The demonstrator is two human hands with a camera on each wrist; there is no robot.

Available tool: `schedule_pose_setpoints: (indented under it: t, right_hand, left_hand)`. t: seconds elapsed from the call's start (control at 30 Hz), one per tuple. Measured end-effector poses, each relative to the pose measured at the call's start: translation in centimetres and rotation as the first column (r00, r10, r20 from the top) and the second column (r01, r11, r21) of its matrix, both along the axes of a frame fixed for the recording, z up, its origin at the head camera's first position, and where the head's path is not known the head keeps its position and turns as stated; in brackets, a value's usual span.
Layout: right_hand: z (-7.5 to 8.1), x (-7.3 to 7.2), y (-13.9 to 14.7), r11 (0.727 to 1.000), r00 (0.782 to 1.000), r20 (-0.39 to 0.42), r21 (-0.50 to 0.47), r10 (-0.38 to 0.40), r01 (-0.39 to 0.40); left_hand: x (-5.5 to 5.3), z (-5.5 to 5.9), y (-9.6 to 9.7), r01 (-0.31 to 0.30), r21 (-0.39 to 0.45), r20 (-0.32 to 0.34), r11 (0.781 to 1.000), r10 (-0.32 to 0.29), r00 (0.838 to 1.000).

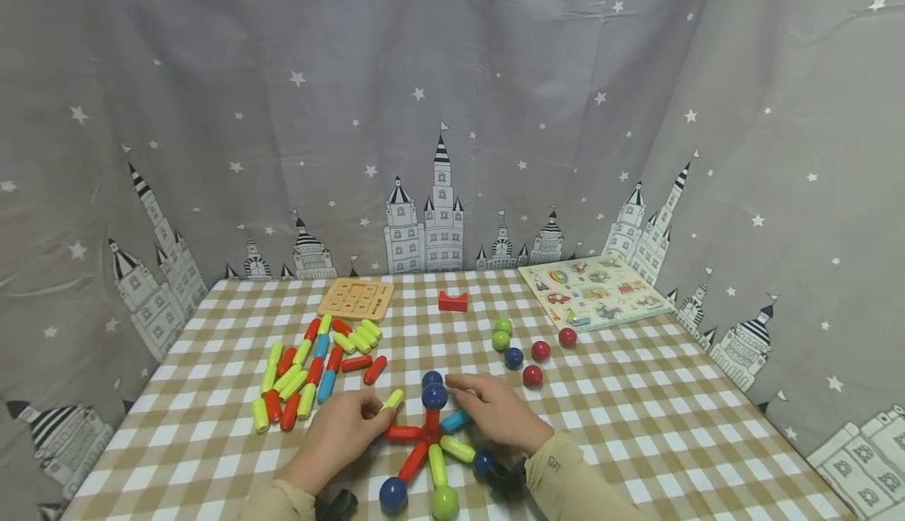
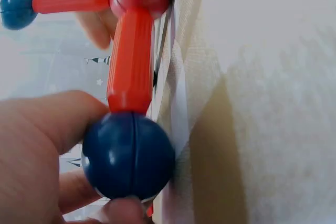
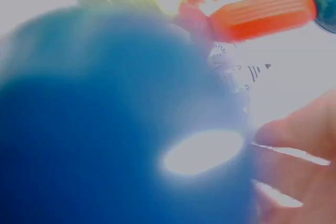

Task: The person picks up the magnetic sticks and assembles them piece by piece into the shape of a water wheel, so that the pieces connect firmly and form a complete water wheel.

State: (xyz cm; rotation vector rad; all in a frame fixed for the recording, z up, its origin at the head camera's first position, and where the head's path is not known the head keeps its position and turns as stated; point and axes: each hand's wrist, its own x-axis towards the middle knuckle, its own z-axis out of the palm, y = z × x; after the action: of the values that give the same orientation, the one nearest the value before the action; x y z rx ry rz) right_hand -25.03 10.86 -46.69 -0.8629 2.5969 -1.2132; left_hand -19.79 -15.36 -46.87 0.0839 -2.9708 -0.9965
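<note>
Build (image 1: 431, 427) at six o'clock on counter (image 1: 679, 434). Our left grip (image 1: 342, 429) closes round blue ball (image 2: 128, 156), end of nine-o'clock red rod (image 1: 404, 433). Our right grip (image 1: 507, 413) lies by two-o'clock teal rod (image 1: 455, 421), fingers extended; holding anything, we cannot tell. Best, we judge: brace hub (image 2: 140, 1), push ball straight along rod, no sideways load. Letters on right sleeve (image 1: 566, 478) too small for us to read; no brand legible.

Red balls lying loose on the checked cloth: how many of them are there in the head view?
3: one red ball beside the picture board, one nearest the right hand, and one between those two. Others might be hidden under the hand.
</note>
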Motion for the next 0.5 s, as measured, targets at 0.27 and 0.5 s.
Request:
schedule_pose_setpoints:
  t: [0.27, 0.5]
  right_hand:
    - [0.9, -1.9, -0.9, 0.992, 0.973, 0.214, 0.072, 0.083, -0.101]
    - [1.1, -1.7, -1.6, 0.979, 0.977, 0.180, 0.149, 0.112, -0.139]
  left_hand:
    - [-0.6, -0.5, -0.3, 0.017, -0.004, -0.013, 1.000, -0.017, 1.000]
    - [-0.8, -0.3, -0.1, -0.003, 0.007, -0.001, 1.000, 0.003, 1.000]
